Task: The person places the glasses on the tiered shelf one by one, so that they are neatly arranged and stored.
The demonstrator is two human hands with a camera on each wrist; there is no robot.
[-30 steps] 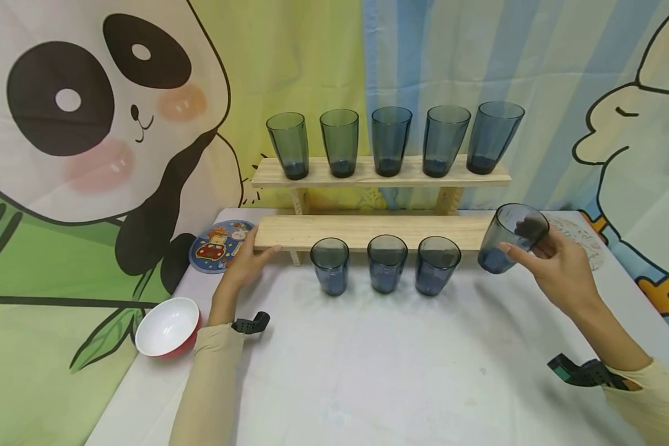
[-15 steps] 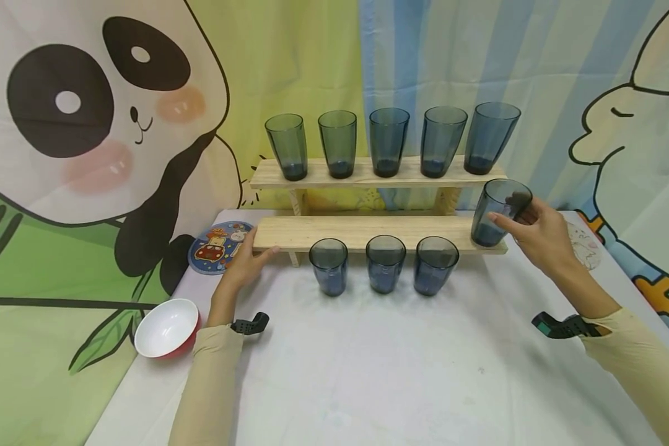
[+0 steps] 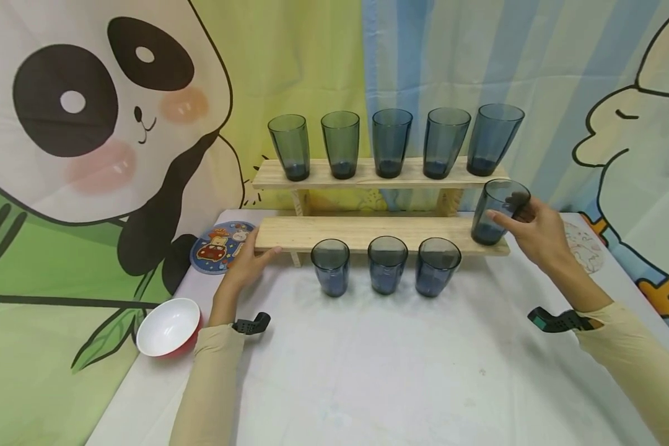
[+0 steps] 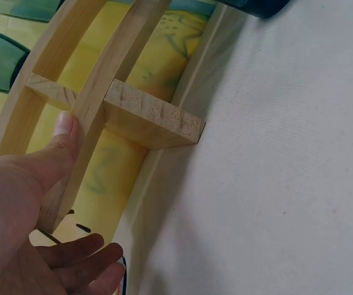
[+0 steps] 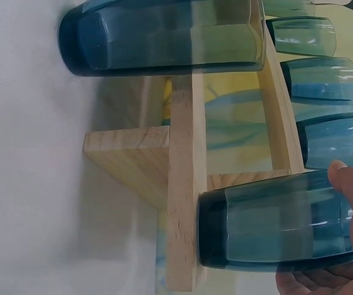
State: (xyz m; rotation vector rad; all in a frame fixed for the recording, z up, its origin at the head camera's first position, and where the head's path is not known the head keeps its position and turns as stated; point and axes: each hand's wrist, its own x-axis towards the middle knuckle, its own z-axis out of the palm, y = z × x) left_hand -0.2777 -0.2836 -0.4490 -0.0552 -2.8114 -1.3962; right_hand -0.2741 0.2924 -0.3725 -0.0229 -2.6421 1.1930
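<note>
My right hand holds a blue-tinted drinking glass, thumb on the near side. The glass stands upright at the right end of the lower board of a two-tier wooden shelf; in the right wrist view the base of the glass meets the board. At the shelf's other end, my left hand grips the lower board, thumb along its front edge; in the left wrist view the thumb presses the wood while other fingers hang below. A row of three similar glasses stands on the table before the shelf.
Several tall blue glasses line the upper board. A white bowl with red outside sits at the table's left edge. A blue patterned round mat lies behind my left hand, a pale round one beyond my right.
My right hand has brought the glass up and left from in front of the shelf onto the lower board's right end. My left hand has stayed at the board's left end.
</note>
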